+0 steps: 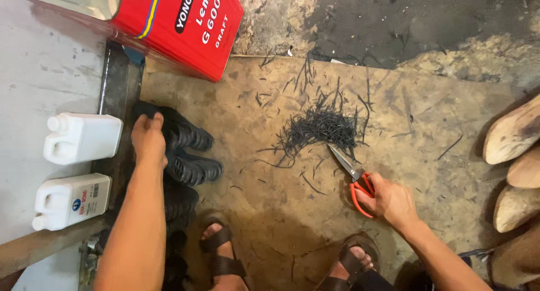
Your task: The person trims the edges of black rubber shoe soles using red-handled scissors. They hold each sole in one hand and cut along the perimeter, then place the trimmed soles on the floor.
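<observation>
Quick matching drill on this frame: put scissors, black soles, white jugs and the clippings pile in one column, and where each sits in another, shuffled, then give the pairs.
Things:
1. scissors
2. black soles
3. white jugs
4. clippings pile

Places:
A. on the pale ledge at the far left
B. in the right hand
C. mid-floor, just beyond the blade tips
D. stacked in a row under the left hand

Pairs: 1-B, 2-D, 3-A, 4-C

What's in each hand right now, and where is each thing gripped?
The right hand holds scissors by their orange handle loops, blades out. The left hand grips the top end of a black ribbed sole.
</observation>
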`<state>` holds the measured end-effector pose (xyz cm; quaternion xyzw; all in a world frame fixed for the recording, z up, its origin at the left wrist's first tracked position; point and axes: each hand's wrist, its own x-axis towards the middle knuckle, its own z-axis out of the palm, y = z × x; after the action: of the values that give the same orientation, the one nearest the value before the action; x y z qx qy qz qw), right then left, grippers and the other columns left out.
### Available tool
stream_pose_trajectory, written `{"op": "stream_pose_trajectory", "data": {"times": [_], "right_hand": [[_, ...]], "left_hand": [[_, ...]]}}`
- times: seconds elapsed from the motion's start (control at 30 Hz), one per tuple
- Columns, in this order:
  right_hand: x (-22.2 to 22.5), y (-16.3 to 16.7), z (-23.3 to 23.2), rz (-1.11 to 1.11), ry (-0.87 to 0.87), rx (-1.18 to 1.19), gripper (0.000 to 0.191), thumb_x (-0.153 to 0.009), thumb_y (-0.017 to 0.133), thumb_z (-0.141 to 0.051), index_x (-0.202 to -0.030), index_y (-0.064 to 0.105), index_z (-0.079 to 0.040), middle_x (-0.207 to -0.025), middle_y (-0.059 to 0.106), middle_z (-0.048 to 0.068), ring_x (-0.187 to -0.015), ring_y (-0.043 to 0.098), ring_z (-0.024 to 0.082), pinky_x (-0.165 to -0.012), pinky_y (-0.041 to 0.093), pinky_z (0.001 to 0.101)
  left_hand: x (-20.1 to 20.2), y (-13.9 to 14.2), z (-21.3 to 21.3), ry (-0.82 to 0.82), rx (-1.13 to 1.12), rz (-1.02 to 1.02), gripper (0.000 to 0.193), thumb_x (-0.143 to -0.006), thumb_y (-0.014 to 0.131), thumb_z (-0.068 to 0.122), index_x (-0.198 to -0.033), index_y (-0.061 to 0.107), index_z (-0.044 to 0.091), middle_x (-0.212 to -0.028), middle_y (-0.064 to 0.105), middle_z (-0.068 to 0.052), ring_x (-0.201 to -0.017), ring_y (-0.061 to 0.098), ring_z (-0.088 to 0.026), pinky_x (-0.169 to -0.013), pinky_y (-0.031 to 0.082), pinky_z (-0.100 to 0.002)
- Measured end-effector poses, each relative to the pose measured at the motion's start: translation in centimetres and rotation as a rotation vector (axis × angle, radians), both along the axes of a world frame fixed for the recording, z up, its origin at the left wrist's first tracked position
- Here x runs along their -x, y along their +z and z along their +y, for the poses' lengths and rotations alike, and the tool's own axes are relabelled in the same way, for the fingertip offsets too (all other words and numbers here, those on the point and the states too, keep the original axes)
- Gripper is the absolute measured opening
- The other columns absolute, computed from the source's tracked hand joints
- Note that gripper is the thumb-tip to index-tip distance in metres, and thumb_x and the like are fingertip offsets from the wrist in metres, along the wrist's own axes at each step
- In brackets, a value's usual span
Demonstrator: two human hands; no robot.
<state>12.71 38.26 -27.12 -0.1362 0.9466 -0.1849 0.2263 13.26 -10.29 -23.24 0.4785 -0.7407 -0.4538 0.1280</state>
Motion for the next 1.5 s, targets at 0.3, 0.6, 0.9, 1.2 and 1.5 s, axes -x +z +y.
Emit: {"op": "stream_pose_trajectory", "data": {"times": [0.3, 0.6, 0.9, 1.2, 1.5], "right_hand": [[-0.1, 1.3, 1.1, -0.034, -0.102, 0.079, 0.050, -0.079, 0.074, -0.051, -0.113, 0.067, -0.016, -0.088, 0.076, 0.013, -0.076, 0.073, 0.037, -0.064, 0.058, 0.0458], [0.7, 2.0, 0.2, -0.121, -0.065, -0.017, 0.054, -0.081, 0.072, -0.052, -0.123, 0.064, -0.019, -0.087, 0.077, 0.013, -0.079, 0.074, 0.036, -0.068, 0.058, 0.0456], [-0.1, 2.2, -1.9, -0.056, -0.057, -0.132, 0.056, -0.080, 0.071, -0.056, -0.119, 0.065, -0.016, -0.092, 0.077, 0.015, -0.083, 0.074, 0.038, -0.072, 0.058, 0.0479], [-0.8, 3.7, -3.8, -0.034, -0.077, -0.119, 0.054, -0.081, 0.070, -0.053, -0.119, 0.064, -0.015, -0.096, 0.077, 0.014, -0.086, 0.074, 0.037, -0.074, 0.058, 0.0469], [-1.4, 4.6, -4.5, -0.096, -0.119, -0.136, 0.055, -0.084, 0.068, -0.052, -0.125, 0.061, -0.016, -0.100, 0.077, 0.014, -0.090, 0.074, 0.037, -0.078, 0.057, 0.0464]], "left_hand": [[3.5, 2.1, -0.6, 0.109, -0.067, -0.568, 0.054, -0.106, 0.059, 0.037, -0.136, 0.059, -0.008, -0.131, 0.065, -0.035, -0.115, 0.061, -0.051, -0.079, 0.045, -0.062], [2.8, 2.1, -1.4, 0.313, -0.185, -0.320, 0.084, -0.092, 0.078, 0.023, -0.156, 0.029, -0.002, -0.157, 0.038, -0.028, -0.142, 0.043, -0.044, -0.106, 0.045, -0.054], [3.0, 1.9, -4.3, 0.358, -0.418, -0.244, 0.069, -0.098, 0.064, 0.024, -0.159, 0.040, 0.002, -0.157, 0.049, -0.024, -0.137, 0.057, -0.043, -0.107, 0.046, -0.060], [2.5, 3.0, -4.0, 0.291, -0.416, -0.221, 0.101, -0.090, 0.074, 0.021, -0.165, 0.007, 0.016, -0.164, 0.031, -0.019, -0.139, 0.047, -0.038, -0.096, 0.051, -0.055], [4.2, 2.3, 1.3, 0.030, -0.806, -0.146, 0.062, -0.079, 0.080, 0.028, -0.135, 0.056, 0.019, -0.130, 0.066, -0.004, -0.116, 0.065, -0.025, -0.083, 0.054, -0.047]]}}
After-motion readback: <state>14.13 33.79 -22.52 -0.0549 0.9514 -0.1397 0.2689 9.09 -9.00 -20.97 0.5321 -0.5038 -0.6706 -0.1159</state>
